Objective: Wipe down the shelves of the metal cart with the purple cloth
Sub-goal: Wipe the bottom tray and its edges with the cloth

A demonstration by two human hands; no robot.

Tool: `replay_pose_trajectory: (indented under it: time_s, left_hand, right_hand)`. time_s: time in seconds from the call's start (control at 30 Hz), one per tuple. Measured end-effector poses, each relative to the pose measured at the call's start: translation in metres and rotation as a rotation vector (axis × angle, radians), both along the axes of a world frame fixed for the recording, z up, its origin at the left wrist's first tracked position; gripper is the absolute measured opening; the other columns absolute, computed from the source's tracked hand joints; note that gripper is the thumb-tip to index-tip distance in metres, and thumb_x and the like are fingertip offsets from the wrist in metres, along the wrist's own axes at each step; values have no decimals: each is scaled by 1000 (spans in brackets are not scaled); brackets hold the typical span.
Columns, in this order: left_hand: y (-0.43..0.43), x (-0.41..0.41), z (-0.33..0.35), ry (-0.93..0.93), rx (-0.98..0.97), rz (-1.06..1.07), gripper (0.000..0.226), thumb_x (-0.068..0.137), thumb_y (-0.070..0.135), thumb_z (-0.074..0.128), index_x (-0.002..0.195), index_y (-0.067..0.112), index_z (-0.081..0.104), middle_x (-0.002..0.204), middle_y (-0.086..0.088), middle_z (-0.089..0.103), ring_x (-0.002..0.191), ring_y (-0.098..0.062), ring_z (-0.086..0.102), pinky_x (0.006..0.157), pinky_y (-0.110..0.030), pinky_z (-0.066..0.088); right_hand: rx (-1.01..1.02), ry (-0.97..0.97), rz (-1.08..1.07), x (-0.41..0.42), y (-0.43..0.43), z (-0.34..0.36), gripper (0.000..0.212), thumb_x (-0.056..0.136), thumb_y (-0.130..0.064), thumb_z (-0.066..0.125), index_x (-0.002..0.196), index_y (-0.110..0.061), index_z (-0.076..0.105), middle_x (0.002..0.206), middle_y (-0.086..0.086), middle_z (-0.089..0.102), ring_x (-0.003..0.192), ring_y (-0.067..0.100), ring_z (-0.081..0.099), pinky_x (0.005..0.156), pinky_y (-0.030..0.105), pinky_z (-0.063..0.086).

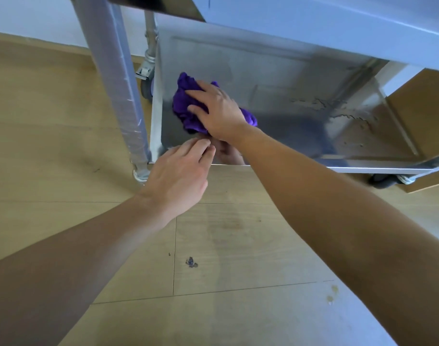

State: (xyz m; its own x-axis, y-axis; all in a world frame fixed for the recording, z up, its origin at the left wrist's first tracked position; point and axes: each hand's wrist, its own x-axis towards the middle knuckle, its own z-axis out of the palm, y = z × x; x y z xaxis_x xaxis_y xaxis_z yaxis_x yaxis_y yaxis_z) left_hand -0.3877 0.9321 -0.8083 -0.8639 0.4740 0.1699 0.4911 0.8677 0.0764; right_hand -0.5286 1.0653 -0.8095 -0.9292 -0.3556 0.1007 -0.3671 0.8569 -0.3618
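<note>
- One view, the head camera: the right hand (214, 108) lies on the bunched purple cloth (184, 116). Its fingers are spread and fairly straight, pressing the cloth onto the bottom shelf (276, 83) of the metal cart, at the shelf's end nearest the film-wrapped post (116, 78).
- The left hand (181, 176) rests at that shelf's front lip, fingers close together and slightly bent, tips on the metal. It holds nothing that I can make out.
- Step in hand, as I judge it: wiping the bottom shelf, at its corner by the post. Wet streaks (343, 113) show toward the shelf's opposite end, so the next move likely calls for a long flat sweep across the shelf to them.
- Edges: raised rims border the shelf, and the cloth would need pushing into them.
- Open room: the upper shelf (325, 28) overhangs the shelf's back part and limits lift. The shelf's front stands open over the wooden floor (238, 245).
</note>
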Motion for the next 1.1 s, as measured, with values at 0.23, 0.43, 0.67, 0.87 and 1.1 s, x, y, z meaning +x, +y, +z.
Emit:
replay_pose_trajectory:
  time_s: [0.23, 0.43, 0.67, 0.87, 1.1]
  left_hand:
    - [-9, -6, 0, 4, -6, 109, 50, 93, 34, 43, 132, 5, 55, 135, -12, 53, 127, -29, 49, 99, -43, 44]
    - [0, -23, -1, -51, 32, 252, 64, 95, 51, 18, 139, 13, 46, 150, -15, 38, 141, -32, 33, 115, -51, 27]
    - [8, -28, -12, -4, -3, 307, 57, 97, 42, 22, 134, 5, 48, 144, -16, 43, 134, -35, 37, 113, -52, 26]
    - [5, -32, -14, 9, 0, 279, 58, 100, 40, 19, 137, 4, 46, 145, -19, 43, 137, -37, 36, 114, -50, 26]
    - [8, -34, -18, 25, 14, 281, 55, 100, 38, 24, 135, 2, 47, 143, -21, 45, 135, -40, 37, 111, -50, 30]
  right_hand:
    - [7, 77, -338, -28, 67, -4, 42, 95, -32, 43, 135, -33, 53, 149, -2, 43, 132, 27, 43, 105, 43, 40]
    - [78, 25, -608, -35, 67, -2, 44, 97, -40, 38, 139, -29, 46, 151, 0, 36, 139, 26, 30, 110, 44, 28]
    - [32, 73, -39, -36, -23, -5, 44, 100, -42, 42, 142, -28, 46, 156, -2, 33, 139, 23, 34, 111, 43, 31]
    - [-29, 96, -285, -80, 25, -8, 43, 94, -35, 42, 136, -36, 51, 146, -2, 45, 132, 26, 43, 105, 46, 40]
    - [-69, 51, -307, -78, -42, 1, 39, 98, -31, 43, 136, -37, 49, 149, -6, 40, 132, 25, 40, 102, 39, 38]
